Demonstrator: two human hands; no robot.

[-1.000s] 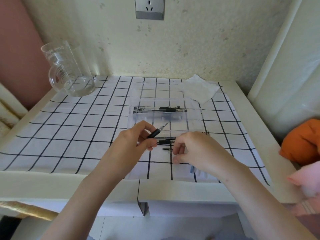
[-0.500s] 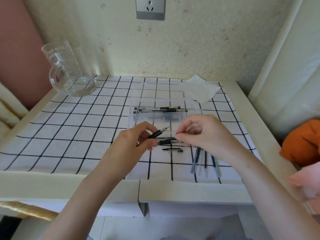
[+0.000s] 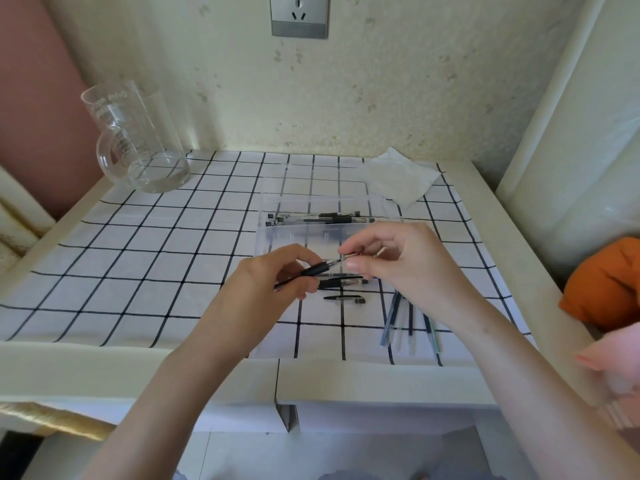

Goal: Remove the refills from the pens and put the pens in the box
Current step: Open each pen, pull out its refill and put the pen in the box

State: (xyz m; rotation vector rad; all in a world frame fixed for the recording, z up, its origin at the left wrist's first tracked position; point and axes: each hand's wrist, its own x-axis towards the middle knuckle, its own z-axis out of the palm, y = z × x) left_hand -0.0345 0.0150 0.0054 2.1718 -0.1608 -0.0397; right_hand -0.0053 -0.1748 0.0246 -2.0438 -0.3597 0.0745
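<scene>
**Pen [image 3: 320, 269] in work.** It is in the middle of the frame, held off the surface. The black grip shows and the metal point aims up and to the right. My left hand [image 3: 273, 282] is clamped round the barrel, fingers curled over the grip. My right hand [image 3: 398, 261] meets it from the right, with thumb and forefinger fingertips [image 3: 355, 264] pinched on the metal point. The hands are together, joined through the pen.

**Step, as I judge it:** unscrewing the nose cone so the refill can come out.

Notes for doing it well:
- Hold the barrel firm and steady in the left hand, and let only the right fingertips turn.
- Pinch the cone itself, not the writing tip, which is likely slippery.
- Work low over the cloth, so a dropped cone lands where I can find it.
- I cannot tell whether a spring sits inside, so watch for one.
- Draw the refill out straight along the barrel.

**Just below the hands, on the surface [image 3: 138, 271]:** a second pen [image 3: 341, 283] and a short black part [image 3: 344, 299] lie one beside the other.

**Lower right of centre:** loose refills [image 3: 408, 317] lie roughly parallel, their upper ends hidden by my right wrist.

**Box [image 3: 298, 237]:** clear plastic, just beyond the hands. Two pens [image 3: 322, 218] lie along its far side.

**Progress, as a judgement:** part-way through, with at least one pen to go after this one.

**Outward:** a tissue [image 3: 398, 178] lies near the box's far right corner. A glass jug [image 3: 138, 140] stands at upper left. A socket [image 3: 299, 15] is on the wall at top centre.
</scene>
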